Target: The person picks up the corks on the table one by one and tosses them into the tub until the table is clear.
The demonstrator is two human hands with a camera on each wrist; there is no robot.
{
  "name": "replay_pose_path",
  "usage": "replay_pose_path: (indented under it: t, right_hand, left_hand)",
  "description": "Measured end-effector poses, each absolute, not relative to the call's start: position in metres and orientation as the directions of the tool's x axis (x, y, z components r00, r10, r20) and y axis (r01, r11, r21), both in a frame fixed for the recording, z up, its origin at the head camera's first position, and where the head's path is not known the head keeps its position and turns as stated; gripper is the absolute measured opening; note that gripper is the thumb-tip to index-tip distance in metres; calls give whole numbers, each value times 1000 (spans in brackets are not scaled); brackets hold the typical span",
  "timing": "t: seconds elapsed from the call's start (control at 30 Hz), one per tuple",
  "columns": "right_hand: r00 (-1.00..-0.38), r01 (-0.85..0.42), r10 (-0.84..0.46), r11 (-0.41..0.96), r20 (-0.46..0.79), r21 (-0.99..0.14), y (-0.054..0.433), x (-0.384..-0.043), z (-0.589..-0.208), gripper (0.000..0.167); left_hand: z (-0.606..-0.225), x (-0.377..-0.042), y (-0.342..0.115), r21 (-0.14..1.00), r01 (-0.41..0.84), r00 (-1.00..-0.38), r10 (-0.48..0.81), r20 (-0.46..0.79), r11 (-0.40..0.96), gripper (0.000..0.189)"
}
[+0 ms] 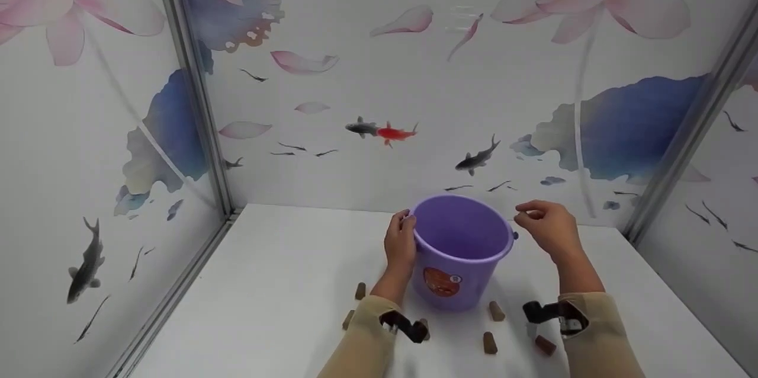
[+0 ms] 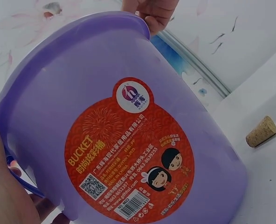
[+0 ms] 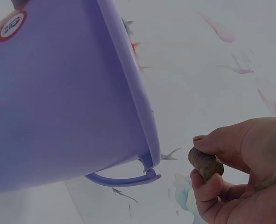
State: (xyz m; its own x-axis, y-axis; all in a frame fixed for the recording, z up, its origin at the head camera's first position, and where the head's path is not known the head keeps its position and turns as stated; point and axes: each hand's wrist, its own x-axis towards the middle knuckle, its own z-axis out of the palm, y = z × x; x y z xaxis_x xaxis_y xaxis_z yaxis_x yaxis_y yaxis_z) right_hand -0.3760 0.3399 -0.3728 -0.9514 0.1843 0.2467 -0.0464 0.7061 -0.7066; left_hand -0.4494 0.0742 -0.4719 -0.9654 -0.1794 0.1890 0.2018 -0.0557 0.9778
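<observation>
A purple plastic bucket [image 1: 456, 283] with a round red label [image 2: 128, 149] stands on the white table. My left hand [image 1: 401, 242] grips it at the left side of its rim, by the handle joint; in the left wrist view part of the fingers is hidden behind the bucket. To the right of the rim, raised to about its height and apart from it, is my right hand [image 1: 551, 227]. Its thumb and fingers pinch a brown cork stopper [image 3: 205, 163], which shows plainly in the right wrist view. The bucket's handle [image 3: 124, 179] hangs down along its side.
Several corks lie about the bucket's foot, among them one cork [image 1: 496, 311] at its right, a reddish one [image 1: 545, 345] near the right sleeve and another [image 1: 360, 291] at the left. Painted panels [image 1: 331, 176] wall the table [image 1: 284, 271] at back and sides.
</observation>
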Motion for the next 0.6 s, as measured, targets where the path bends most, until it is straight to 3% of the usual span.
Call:
replay_pose_path:
  t: [0.6]
  right_hand:
    - [-946,-68,195,659,258,-749,313,-392,-373,41]
  left_hand:
    - [-471,-451,73,981,190,-966,-181,182,-28,47]
